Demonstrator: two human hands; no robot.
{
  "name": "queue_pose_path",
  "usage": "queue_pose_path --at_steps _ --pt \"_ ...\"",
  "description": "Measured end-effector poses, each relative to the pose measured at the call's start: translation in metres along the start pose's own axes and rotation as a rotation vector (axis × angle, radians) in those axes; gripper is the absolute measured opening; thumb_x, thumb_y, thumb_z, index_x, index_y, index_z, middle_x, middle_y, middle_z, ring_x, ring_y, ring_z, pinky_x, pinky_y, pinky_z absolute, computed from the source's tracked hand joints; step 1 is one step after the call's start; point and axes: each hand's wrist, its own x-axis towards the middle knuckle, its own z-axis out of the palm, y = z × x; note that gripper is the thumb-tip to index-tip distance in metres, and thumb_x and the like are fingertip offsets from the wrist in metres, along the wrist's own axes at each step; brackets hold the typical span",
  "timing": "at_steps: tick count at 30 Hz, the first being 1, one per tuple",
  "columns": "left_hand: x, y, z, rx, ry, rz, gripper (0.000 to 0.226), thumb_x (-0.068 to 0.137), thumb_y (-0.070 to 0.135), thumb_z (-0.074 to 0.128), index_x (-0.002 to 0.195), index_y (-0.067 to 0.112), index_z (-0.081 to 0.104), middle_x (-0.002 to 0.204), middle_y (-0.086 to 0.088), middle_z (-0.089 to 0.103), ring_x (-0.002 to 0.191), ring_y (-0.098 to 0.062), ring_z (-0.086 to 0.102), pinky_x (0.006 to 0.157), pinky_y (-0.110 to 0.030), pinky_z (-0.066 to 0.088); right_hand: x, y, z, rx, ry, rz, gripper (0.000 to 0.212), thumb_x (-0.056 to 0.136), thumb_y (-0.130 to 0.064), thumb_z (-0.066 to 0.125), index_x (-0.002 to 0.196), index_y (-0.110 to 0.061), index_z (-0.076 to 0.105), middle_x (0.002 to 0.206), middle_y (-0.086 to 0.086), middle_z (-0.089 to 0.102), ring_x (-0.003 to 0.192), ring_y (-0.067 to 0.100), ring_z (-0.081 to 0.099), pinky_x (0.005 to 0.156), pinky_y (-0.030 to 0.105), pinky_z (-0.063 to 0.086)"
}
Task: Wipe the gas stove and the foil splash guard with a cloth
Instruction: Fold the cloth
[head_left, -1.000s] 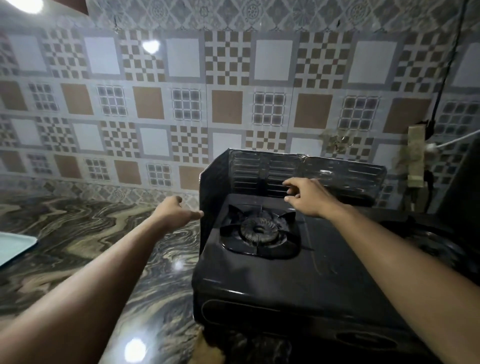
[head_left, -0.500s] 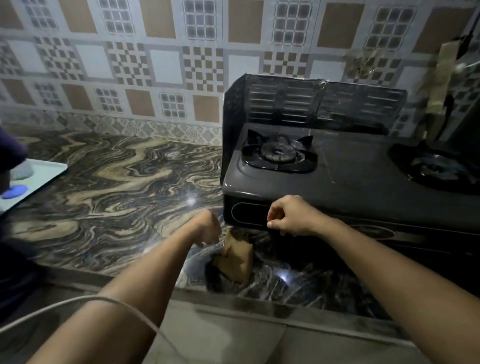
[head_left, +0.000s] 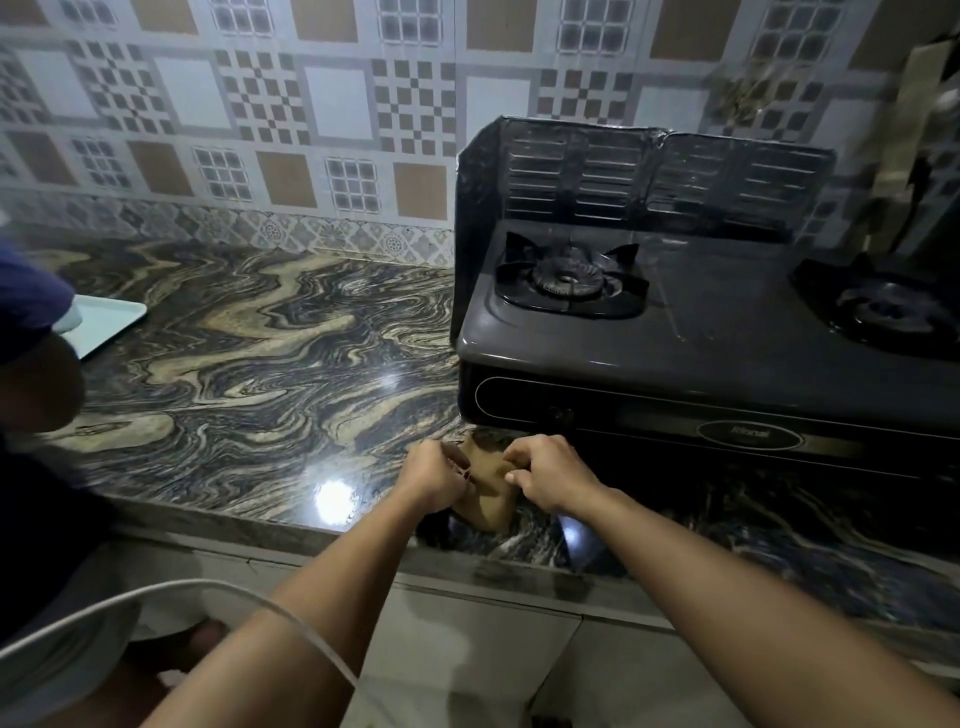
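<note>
Marble-patterned surface (head_left: 249, 364) takes up most of the view and runs back to a tiled wall (head_left: 260, 104), so everything for the job stands at standing reach. On its right half sits the gas stove (head_left: 727, 353), dark and bare of pots, pushed back toward the wall; that leaves a strip of surface free along the front edge. Two burners show, the left burner (head_left: 569, 280) whole and the right burner (head_left: 893, 312) cut by the frame. Behind and round the left end of the stove stands the foil splash guard (head_left: 665, 176), upright and folded at the corner, placed where it would catch spatter before it reaches the tiles. At far left a pale tray (head_left: 111, 322) lies well apart from the work, partly hidden by a second person's dark shape. A white cable (head_left: 208, 587) loops across the lower left. Smallest is the brown cloth (head_left: 491, 501), lying on the surface just in front of the stove's left front corner. The left hand (head_left: 436, 478) and right hand (head_left: 550, 475) meet over it, each pinching an edge with curled fingertips, probably to lift or open it out before wiping; no wiping has yet begun.
</note>
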Motion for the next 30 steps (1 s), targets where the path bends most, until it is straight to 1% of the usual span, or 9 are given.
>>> queue_pose_path --at_steps 5,9,12,15,20,23,26,28,30 --pt "-0.008 -0.005 0.004 -0.362 -0.006 0.013 0.015 0.073 0.003 0.080 0.080 0.010 0.069 0.071 -0.004 0.068 0.068 -0.015 0.062 0.071 -0.030 0.053 -0.004 0.003 -0.004 0.086 0.156 -0.025 0.012 0.074 -0.025 0.075 0.083 -0.027 0.069 0.084 -0.004 0.071 0.083 0.017 0.066 0.076 0.032 0.054" --pt "-0.014 0.000 0.000 -0.466 0.003 0.053 0.008 0.077 0.001 0.077 0.080 0.000 0.069 0.054 0.003 0.059 0.045 -0.002 0.051 0.052 -0.018 0.044 -0.004 0.008 -0.002 0.160 0.163 -0.043 0.011 0.071 -0.024 0.077 0.076 -0.027 0.067 0.076 -0.007 0.070 0.076 0.011 0.066 0.075 0.032 0.056" --pt "-0.014 0.007 -0.011 -0.447 -0.061 0.095 0.020 0.082 -0.002 0.069 0.068 0.010 0.060 0.054 0.001 0.055 0.048 -0.008 0.047 0.050 -0.020 0.038 -0.003 0.007 -0.004 0.209 0.177 -0.067 0.014 0.070 -0.023 0.076 0.078 -0.027 0.066 0.076 -0.006 0.069 0.075 0.011 0.066 0.075 0.031 0.056" --pt "-0.013 0.019 -0.030 -0.417 -0.114 0.170 0.028 0.085 -0.008 0.062 0.067 0.013 0.056 0.058 -0.001 0.051 0.050 -0.010 0.043 0.050 -0.022 0.035 -0.003 0.000 -0.012 0.264 0.111 -0.077 0.029 0.069 -0.020 0.076 0.094 -0.029 0.064 0.078 -0.004 0.069 0.074 0.011 0.066 0.075 0.029 0.056" --pt "-0.015 0.045 -0.079 -0.195 -0.075 0.286 0.019 0.081 -0.004 0.068 0.070 0.011 0.065 0.056 0.001 0.052 0.045 -0.005 0.045 0.044 -0.017 0.035 0.004 -0.025 -0.029 0.391 -0.024 -0.122 0.059 0.061 -0.008 0.068 0.120 -0.016 0.061 0.081 -0.001 0.069 0.072 0.011 0.064 0.069 0.028 0.056" --pt "-0.019 0.059 -0.104 -0.051 0.005 0.367 0.012 0.077 -0.002 0.074 0.075 0.010 0.070 0.058 0.004 0.056 0.037 0.005 0.045 0.040 -0.011 0.038 0.010 -0.046 -0.041 0.659 -0.110 -0.143 0.051 0.072 0.007 0.057 0.120 -0.011 0.060 0.102 0.010 0.065 0.078 0.016 0.061 0.054 0.019 0.049" --pt "-0.024 0.069 -0.122 0.012 0.047 0.414 0.016 0.079 0.001 0.073 0.073 0.015 0.067 0.063 0.007 0.058 0.049 0.003 0.047 0.048 -0.011 0.039 0.017 -0.065 -0.053 0.822 -0.219 -0.166 0.049 0.083 0.014 0.048 0.117 -0.019 0.060 0.111 0.006 0.063 0.082 0.014 0.060 0.060 0.023 0.047" --pt "-0.025 0.073 -0.131 0.017 0.093 0.421 0.020 0.082 0.003 0.070 0.071 0.018 0.063 0.069 0.006 0.059 0.059 -0.003 0.050 0.054 -0.013 0.042 0.023 -0.074 -0.057 0.792 -0.156 -0.197 0.042 0.083 0.009 0.058 0.113 -0.020 0.061 0.107 0.005 0.064 0.084 0.016 0.061 0.064 0.025 0.049" --pt "-0.023 0.074 -0.139 -0.011 0.169 0.396 0.022 0.084 0.006 0.068 0.069 0.020 0.060 0.073 0.002 0.060 0.065 -0.009 0.051 0.063 -0.023 0.044 0.028 -0.081 -0.055 0.659 0.051 -0.213 0.031 0.077 -0.005 0.074 0.103 -0.019 0.063 0.099 0.006 0.066 0.085 0.019 0.063 0.070 0.030 0.055"
